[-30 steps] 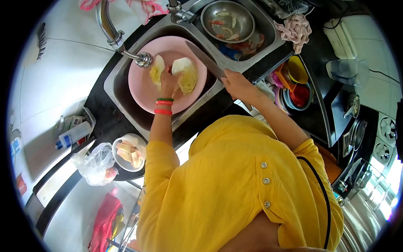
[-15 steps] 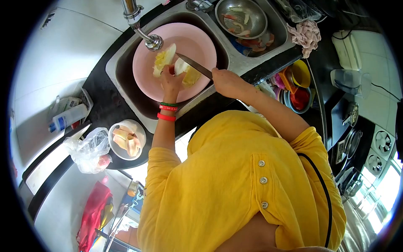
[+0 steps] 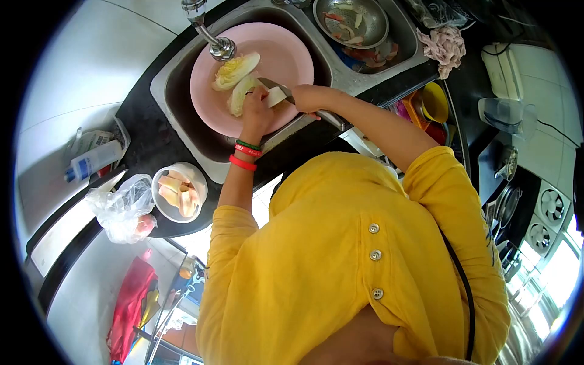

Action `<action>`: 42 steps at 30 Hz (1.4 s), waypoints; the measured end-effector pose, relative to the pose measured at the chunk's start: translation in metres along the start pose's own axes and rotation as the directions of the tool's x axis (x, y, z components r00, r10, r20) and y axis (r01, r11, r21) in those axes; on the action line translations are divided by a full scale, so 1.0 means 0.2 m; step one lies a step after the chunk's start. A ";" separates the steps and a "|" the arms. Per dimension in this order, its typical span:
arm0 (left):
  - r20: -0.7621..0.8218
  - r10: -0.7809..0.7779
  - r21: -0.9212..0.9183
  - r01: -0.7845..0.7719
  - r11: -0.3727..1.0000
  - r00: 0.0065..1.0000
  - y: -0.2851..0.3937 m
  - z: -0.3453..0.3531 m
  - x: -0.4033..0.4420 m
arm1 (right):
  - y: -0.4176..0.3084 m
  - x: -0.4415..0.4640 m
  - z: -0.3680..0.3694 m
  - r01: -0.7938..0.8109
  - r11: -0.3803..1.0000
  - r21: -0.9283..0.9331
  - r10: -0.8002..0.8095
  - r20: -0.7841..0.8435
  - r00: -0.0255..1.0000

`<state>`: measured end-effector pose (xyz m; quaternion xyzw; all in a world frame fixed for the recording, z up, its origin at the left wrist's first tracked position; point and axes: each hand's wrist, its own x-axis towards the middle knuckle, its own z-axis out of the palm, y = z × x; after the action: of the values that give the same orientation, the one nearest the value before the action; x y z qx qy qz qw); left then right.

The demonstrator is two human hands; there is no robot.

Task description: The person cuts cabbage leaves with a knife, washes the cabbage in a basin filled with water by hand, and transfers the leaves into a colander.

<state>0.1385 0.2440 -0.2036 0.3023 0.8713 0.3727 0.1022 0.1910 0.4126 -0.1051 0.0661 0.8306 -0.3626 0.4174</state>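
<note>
Over the pink basin (image 3: pixel 286 45), my left hand (image 3: pixel 258 114) is closed around a pale piece of napa cabbage (image 3: pixel 242 96). Its white, thick stem end (image 3: pixel 275 97) shows at the fingers, close to the blade. My right hand (image 3: pixel 313 99) grips a kitchen knife (image 3: pixel 333 120); the handle sticks out below the hand and the blade lies against the cabbage, partly hidden. Another cabbage piece (image 3: pixel 236 72), yellow inside, rests in the basin beyond my left hand.
The basin sits in a steel sink (image 3: pixel 177 115) under a faucet (image 3: pixel 223 48). A metal bowl (image 3: pixel 353 27) with scraps occupies the second sink. On the left are a white tub (image 3: pixel 198 176) of cut pieces and a plastic bag (image 3: pixel 125 204). A crumpled cloth (image 3: pixel 447 50) lies at right.
My right hand has turned the knife, so its handle now points down and right and its blade is lower. My left hand has moved slightly right with its cabbage piece turned.
</note>
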 end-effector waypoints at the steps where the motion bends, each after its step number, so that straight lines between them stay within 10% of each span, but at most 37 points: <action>1: -0.058 0.012 -0.089 -0.017 0.996 0.998 0.01 -0.02 -0.01 | 0.00 0.00 0.00 0.017 0.998 0.067 -0.016 -0.028 0.999; 23: -0.152 -0.064 -0.318 0.013 0.948 0.986 -0.05 -0.15 0.05 | -0.10 -0.01 0.12 -0.173 0.943 0.285 0.189 -0.028 0.982; 33: -0.253 0.004 -0.224 -0.062 0.973 0.967 0.10 -0.19 0.12 | -0.10 0.14 0.15 0.051 0.877 0.477 0.048 -0.192 0.980; 42: -0.250 -0.234 -0.753 -0.037 0.657 0.939 0.19 -0.42 0.19 | 0.10 0.42 0.15 -0.221 0.974 -0.051 0.226 0.125 0.966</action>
<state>0.0917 0.2384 -0.1157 0.1192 0.6606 0.7354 0.0923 0.1642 0.3910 -0.1898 0.1280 0.7955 -0.3015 0.5098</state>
